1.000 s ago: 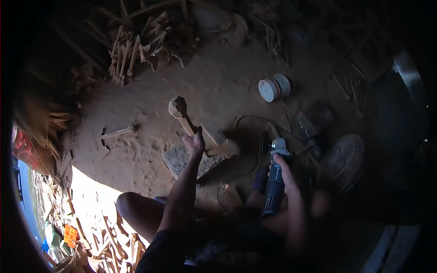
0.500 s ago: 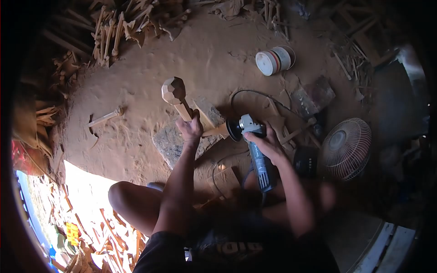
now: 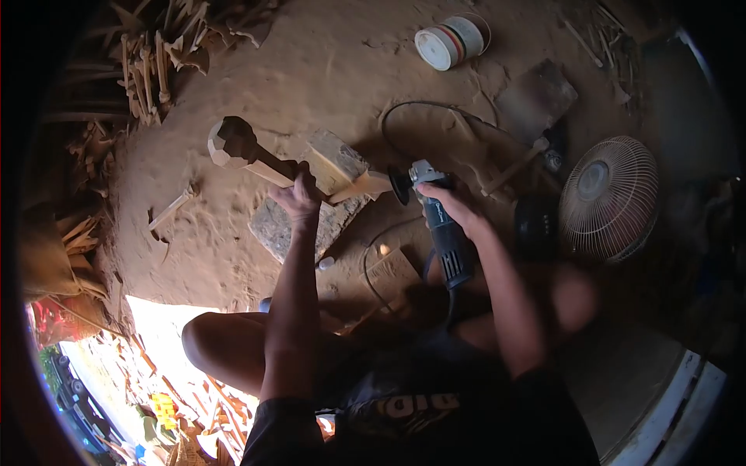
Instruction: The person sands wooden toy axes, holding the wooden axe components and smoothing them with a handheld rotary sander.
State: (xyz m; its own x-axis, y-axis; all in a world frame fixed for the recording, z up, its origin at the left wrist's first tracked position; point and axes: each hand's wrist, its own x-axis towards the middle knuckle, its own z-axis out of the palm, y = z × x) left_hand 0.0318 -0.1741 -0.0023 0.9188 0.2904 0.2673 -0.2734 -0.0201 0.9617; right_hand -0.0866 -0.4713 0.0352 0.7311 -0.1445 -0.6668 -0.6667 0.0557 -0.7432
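Observation:
My left hand is wrapped round the shaft of a pale wooden piece with a faceted, rounded head at its upper left end. Its wider lower end points right, over a rough stone block. In my right hand is an angle grinder, gripped near its grey metal head. The grinder's dark disc is close to the wood's right end; whether they touch I cannot tell.
A white bucket lies on its side on the dusty ground. To the right stands a round fan. A dark cable loops behind the grinder. Carved wooden pieces are heaped at upper left, and a single one lies at left.
The wooden piece has tilted, its faceted head swinging left and down. The grinder came left toward the wood's other end. The whole view has also shifted.

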